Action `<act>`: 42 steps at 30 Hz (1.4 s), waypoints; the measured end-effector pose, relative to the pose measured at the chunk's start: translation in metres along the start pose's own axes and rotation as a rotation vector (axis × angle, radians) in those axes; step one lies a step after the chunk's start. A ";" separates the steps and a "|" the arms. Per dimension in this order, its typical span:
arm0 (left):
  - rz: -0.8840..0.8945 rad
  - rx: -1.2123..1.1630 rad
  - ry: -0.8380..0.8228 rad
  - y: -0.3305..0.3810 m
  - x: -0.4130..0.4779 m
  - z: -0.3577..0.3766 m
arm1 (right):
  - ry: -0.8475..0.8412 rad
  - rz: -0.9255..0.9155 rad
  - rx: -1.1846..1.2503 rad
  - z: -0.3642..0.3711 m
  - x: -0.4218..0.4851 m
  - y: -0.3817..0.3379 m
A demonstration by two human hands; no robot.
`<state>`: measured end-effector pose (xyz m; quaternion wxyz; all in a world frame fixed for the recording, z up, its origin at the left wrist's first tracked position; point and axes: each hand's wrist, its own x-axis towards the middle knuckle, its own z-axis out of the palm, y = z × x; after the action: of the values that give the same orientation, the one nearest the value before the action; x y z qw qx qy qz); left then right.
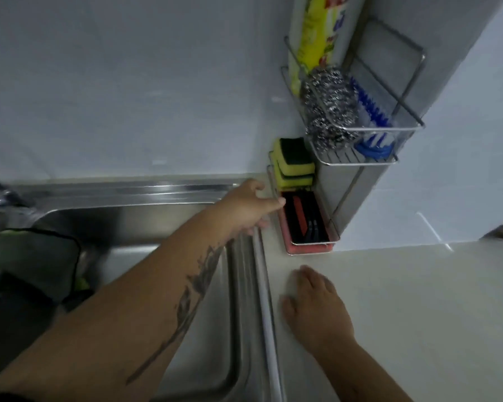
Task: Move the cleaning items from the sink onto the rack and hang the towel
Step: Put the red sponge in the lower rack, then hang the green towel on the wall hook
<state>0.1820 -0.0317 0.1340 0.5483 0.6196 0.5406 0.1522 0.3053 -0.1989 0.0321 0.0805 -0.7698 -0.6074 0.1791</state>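
Here, the left hand (246, 206) sits near the middle of the frame. It reaches across the right edge of the sink (145, 227) toward the rack (357, 132). Its fingers are loose and a bit spread, and it holds nothing. One fingertip is just beside the red tray (291, 245) at the bottom of the rack.

The right hand (317, 309) is in the lower right of the frame. It lies flat, palm down, on the pale counter (418, 300), and it holds nothing too.

The rack stands in the upper right of the frame, in the corner by the white wall (128, 82). In its top basket are a shiny steel scrubber (328, 105) and a blue and white brush (372, 117), side by side. Behind them stands a yellow packet (314, 39). Lower down, two yellow and green sponges (294, 163) are stacked in a small holder. In the red tray below lie some dark things and a red one, but they are too blurry to tell apart.

The towel (32, 256) is at the left of the frame, in the sink. It is grey with a dark edge, and it looks folded over.

A tap (0, 195) shows at the far left edge, above the towel.
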 end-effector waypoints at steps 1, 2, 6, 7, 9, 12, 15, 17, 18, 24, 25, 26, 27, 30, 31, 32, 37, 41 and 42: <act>-0.033 -0.062 0.026 -0.012 -0.012 -0.019 | -0.024 -0.013 0.013 -0.010 0.005 -0.011; -0.057 -0.121 0.066 -0.025 -0.025 -0.039 | -0.037 -0.044 0.031 -0.019 0.009 -0.026; -0.134 -0.269 0.271 -0.084 -0.079 -0.134 | -0.050 -0.269 0.082 -0.033 0.034 -0.112; -0.149 -0.316 0.324 -0.099 -0.092 -0.157 | -0.060 -0.316 0.088 -0.032 0.040 -0.138; -0.157 -0.396 0.427 -0.128 -0.114 -0.199 | -0.069 -0.391 0.101 -0.028 0.052 -0.192; -0.166 -0.491 0.580 -0.167 -0.142 -0.251 | -0.085 -0.512 0.104 -0.014 0.068 -0.271; -0.201 -0.580 0.708 -0.210 -0.158 -0.297 | -0.127 -0.595 0.076 0.006 0.078 -0.343; -0.209 -0.664 0.773 -0.239 -0.165 -0.324 | -0.141 -0.636 0.041 0.023 0.086 -0.386; -0.214 -0.705 0.782 -0.254 -0.164 -0.335 | -0.151 -0.656 0.019 0.032 0.091 -0.405; -0.367 -0.820 0.739 -0.337 -0.138 -0.370 | -0.225 -0.732 -0.106 0.097 0.120 -0.489; -0.408 -0.831 0.734 -0.348 -0.128 -0.371 | -0.229 -0.723 -0.128 0.107 0.124 -0.498; -0.441 -0.852 0.735 -0.357 -0.120 -0.371 | -0.227 -0.714 -0.157 0.117 0.129 -0.506; -0.475 -0.879 0.729 -0.364 -0.115 -0.371 | -0.224 -0.710 -0.195 0.126 0.133 -0.512; -0.539 -1.080 0.657 -0.388 -0.090 -0.368 | -0.240 -0.719 -0.324 0.156 0.143 -0.522; -0.536 -1.165 0.644 -0.391 -0.085 -0.368 | -0.260 -0.704 -0.329 0.163 0.144 -0.524; -0.528 -1.237 0.636 -0.394 -0.081 -0.369 | -0.263 -0.682 -0.311 0.170 0.145 -0.524; -0.467 -1.464 0.578 -0.398 -0.071 -0.370 | -0.152 -0.698 -0.239 0.181 0.144 -0.526; -0.397 -1.560 0.567 -0.382 -0.082 -0.371 | -0.164 -0.679 -0.046 0.167 0.132 -0.520; -0.347 -1.599 0.563 -0.372 -0.091 -0.372 | -0.149 -0.684 -0.001 0.159 0.127 -0.516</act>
<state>-0.3293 0.0149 -0.0121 0.6808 -0.1039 0.4740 0.5487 -0.1963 0.0373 0.0387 0.0910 -0.5065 -0.8345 0.1972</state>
